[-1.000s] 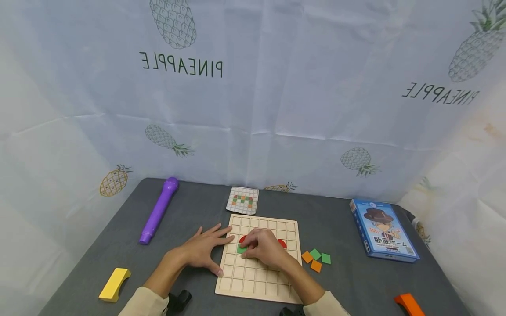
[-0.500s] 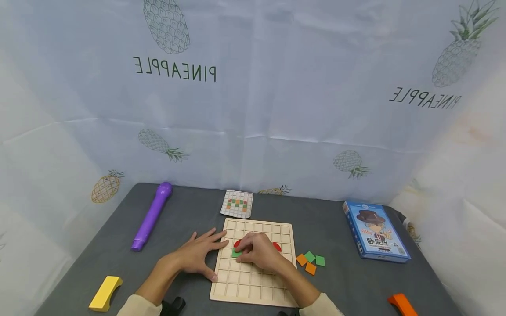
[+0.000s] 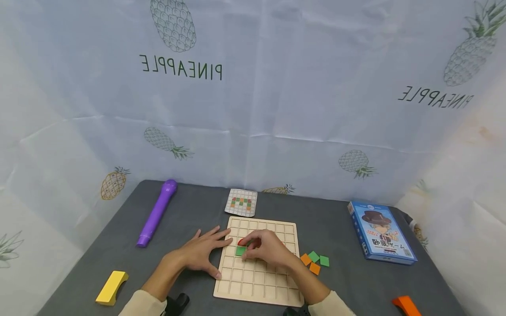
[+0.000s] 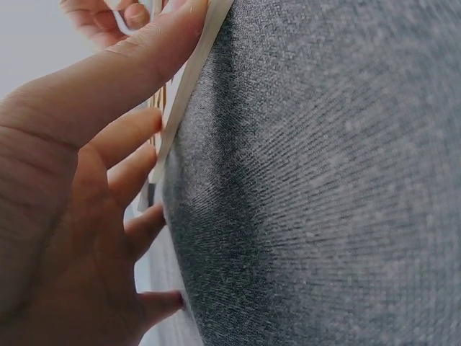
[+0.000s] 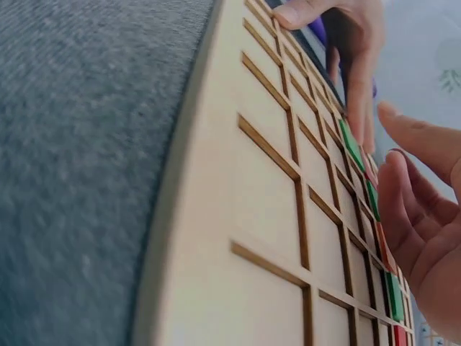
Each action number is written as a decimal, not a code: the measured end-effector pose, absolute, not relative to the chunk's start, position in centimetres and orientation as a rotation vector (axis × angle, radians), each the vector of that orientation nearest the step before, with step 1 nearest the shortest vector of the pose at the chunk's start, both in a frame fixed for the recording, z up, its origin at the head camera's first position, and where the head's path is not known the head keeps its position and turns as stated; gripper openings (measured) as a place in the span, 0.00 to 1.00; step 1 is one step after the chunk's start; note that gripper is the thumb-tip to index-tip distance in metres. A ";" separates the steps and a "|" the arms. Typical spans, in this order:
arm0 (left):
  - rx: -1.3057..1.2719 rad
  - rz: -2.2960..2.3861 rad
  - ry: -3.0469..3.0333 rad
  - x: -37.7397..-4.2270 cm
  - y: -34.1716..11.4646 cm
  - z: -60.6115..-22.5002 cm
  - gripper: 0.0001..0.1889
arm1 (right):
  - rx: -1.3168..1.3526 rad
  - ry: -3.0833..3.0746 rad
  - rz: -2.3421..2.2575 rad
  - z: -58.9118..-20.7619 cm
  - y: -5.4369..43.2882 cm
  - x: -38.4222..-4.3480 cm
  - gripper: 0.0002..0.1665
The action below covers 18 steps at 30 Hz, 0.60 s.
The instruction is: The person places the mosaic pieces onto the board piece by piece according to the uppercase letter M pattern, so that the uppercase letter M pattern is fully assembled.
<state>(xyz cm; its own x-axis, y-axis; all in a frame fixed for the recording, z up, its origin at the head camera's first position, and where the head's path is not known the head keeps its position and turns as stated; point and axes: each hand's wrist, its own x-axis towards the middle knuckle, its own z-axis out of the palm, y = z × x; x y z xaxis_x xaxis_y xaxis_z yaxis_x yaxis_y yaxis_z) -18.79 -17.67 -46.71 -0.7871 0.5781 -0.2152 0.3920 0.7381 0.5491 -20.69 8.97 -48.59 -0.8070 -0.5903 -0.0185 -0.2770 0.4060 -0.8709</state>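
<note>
A pale wooden grid board [image 3: 249, 281] lies on the dark table. My left hand [image 3: 201, 252] rests at its left side with fingers spread; in the left wrist view the thumb [image 4: 144, 61] touches the board's edge. Over the upper left squares hovers my right hand [image 3: 266, 249], thumb and forefinger apart beside a green tile [image 3: 240, 251] set in the grid. Behind the forefinger peeks a red piece [image 3: 240, 242]. Along that part of the grid, the right wrist view shows green tiles [image 5: 351, 143] and red ones, with nothing between my fingers. My right hand hides the other squares.
Several loose orange and green tiles [image 3: 324, 261] lie right of the board. A pattern card [image 3: 241, 202] sits behind it. Farther out are a purple microphone-shaped stick [image 3: 156, 215], a yellow arched block [image 3: 112, 287], an orange block [image 3: 407, 305] and a blue game box [image 3: 382, 232].
My right fingertips have come slightly away from the green tile, so more of it shows. The red piece on the right is now hidden by that hand. The left hand stays on the board.
</note>
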 end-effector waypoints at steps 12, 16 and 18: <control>0.767 0.682 2.570 -18.9 -17.9 -46.9 0.57 | -0.820 2.352 -1.336 -48.0 11.0 -21.0 0.20; 0.766 0.677 2.565 -18.9 -17.9 -47.1 0.58 | -0.800 2.355 -1.351 -47.7 12.4 -20.6 0.20; 0.765 0.677 2.563 -18.9 -17.9 -47.1 0.59 | -0.789 2.366 -1.348 -47.7 13.3 -20.4 0.19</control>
